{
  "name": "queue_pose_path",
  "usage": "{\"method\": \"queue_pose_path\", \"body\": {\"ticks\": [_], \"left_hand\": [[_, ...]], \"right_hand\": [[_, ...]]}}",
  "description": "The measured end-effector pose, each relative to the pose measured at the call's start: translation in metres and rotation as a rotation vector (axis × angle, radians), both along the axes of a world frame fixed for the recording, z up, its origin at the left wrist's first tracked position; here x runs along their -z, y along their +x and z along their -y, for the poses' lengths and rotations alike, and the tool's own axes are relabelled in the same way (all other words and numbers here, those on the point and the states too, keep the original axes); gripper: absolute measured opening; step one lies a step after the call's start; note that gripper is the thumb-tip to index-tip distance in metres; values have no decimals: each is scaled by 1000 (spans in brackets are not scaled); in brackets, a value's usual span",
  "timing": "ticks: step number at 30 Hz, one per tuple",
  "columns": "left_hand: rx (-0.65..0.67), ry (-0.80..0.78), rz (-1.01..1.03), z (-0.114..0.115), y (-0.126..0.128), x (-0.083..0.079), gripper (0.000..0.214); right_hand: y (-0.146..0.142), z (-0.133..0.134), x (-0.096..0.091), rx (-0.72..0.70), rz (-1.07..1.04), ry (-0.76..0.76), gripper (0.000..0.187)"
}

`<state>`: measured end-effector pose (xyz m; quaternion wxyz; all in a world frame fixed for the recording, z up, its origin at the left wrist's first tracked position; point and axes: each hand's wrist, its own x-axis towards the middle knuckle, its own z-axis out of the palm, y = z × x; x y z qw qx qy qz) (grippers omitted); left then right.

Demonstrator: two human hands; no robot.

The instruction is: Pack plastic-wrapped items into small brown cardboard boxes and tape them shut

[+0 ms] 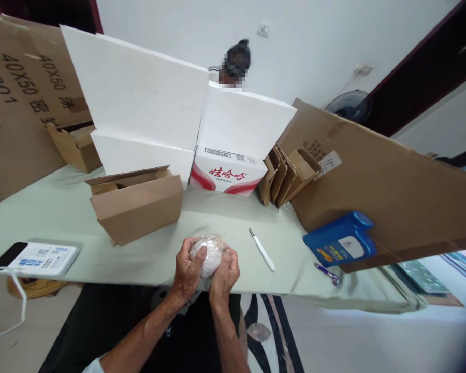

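A round, whitish lump in clear plastic wrap [210, 255] sits between both hands at the table's front edge. My left hand [188, 267] grips it from the left, thumb laid across its top. From the right, my right hand [224, 272] presses against it with curled fingers. What lies inside the wrap cannot be made out. To the right of the hands, a white-handled craft knife [262, 250] rests on the pale green tablecloth [233, 217].
An open cardboard box [140, 210] stands left; white panels [140, 88] and a red-and-white carton [228, 173] stand behind. On the right are folded cardboard pieces [291, 173], a blue bottle [341, 241] and a purple pen [326, 273]. A white device [39, 258] lies left. Behind the panels is a person [236, 65].
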<state>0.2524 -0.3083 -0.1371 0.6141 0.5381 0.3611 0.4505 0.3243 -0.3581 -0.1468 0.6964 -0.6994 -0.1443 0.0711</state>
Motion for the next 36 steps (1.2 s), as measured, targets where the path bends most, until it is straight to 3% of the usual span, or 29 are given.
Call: {"method": "queue_pose_path", "body": {"ticks": [3, 6, 10, 13, 18, 24, 29, 32, 36], "left_hand": [[26, -16, -6, 3, -1, 1, 54], [139, -14, -5, -11, -8, -4, 55], [320, 32, -22, -45, -20, -23, 63], [414, 70, -58, -59, -22, -39, 48], [297, 85, -82, -48, -19, -52, 51], [210, 71, -80, -33, -14, -44, 58], [284, 62, -93, -48, -17, -41, 71], [346, 78, -97, -58, -20, -46, 75], [322, 99, -99, -56, -18, -51, 75]], "right_hand": [[7, -2, -1, 0, 57, -10, 53], [16, 2, -5, -62, 138, -16, 50], [23, 10, -23, -253, 268, -41, 42], [25, 13, -41, -392, 401, -61, 38], [25, 12, -61, -390, 372, -116, 46], [17, 3, -49, -360, 405, -121, 53], [24, -4, -42, -394, 452, -121, 54], [25, -4, -49, -458, 493, -129, 54], [23, -1, -64, -518, 534, -145, 52]]}}
